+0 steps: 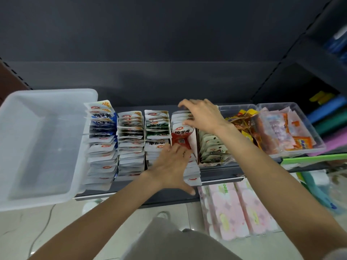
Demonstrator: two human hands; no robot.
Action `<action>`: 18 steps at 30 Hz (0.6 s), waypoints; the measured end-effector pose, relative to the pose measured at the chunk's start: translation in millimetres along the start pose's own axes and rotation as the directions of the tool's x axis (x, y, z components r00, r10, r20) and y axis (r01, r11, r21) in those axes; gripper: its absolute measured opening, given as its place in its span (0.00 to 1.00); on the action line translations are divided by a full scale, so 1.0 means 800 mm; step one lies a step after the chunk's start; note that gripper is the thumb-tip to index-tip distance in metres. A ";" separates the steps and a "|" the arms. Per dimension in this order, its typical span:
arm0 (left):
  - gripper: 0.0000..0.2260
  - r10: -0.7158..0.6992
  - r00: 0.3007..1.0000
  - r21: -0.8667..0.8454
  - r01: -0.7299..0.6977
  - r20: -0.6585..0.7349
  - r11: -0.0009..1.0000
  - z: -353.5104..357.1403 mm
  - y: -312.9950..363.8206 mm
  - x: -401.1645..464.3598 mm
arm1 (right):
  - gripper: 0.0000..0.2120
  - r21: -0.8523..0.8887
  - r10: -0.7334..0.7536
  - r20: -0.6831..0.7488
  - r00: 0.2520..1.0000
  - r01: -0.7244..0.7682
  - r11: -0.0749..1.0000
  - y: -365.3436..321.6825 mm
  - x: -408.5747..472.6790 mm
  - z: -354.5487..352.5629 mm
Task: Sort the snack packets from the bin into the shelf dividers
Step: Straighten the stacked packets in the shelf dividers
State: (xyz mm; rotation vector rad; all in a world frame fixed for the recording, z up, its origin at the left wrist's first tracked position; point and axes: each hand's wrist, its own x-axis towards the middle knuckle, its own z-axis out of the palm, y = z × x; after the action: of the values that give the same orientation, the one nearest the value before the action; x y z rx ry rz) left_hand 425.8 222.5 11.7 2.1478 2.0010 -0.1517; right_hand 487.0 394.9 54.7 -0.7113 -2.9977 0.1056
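While my left hand presses flat, fingers fairly straight, against the front of the red row, my right hand curls its fingertips over the packets behind, parting them. Between both stands the red packet, upright in its divider lane; neither hand pinches it, as far as I can tell. Judgement: light, soft foil pouch, slippery, prone to buckling; best taken by the stiff sealed top edge. Neighbouring rows of blue packets and green packets stand filled. Bin at left appears emptied
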 end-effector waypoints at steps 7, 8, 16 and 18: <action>0.34 -0.023 0.999 0.062 0.021 0.030 0.998 0.000 0.014 0.009 | 0.18 0.056 -0.060 0.000 0.998 0.060 0.997 0.015 -0.004 0.011; 0.30 -0.038 0.999 0.062 0.038 -0.005 0.997 -0.002 0.014 0.011 | 0.18 0.063 -0.086 -0.003 0.996 0.086 0.994 0.018 -0.004 0.011; 0.12 -0.276 0.920 0.104 0.315 -0.280 0.944 -0.015 0.012 0.034 | 0.24 0.157 -0.236 -0.005 0.972 0.234 0.960 0.035 -0.005 0.002; 0.15 -0.341 0.883 0.096 0.389 -0.323 0.916 -0.030 0.014 0.040 | 0.25 0.172 -0.256 -0.004 0.967 0.253 0.952 0.036 -0.005 0.000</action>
State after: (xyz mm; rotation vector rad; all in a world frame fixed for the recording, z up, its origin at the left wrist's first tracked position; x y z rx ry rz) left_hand 438.2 258.2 29.0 1.9469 2.6479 -0.0401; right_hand 503.8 418.9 51.8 -0.3047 -3.0170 0.3528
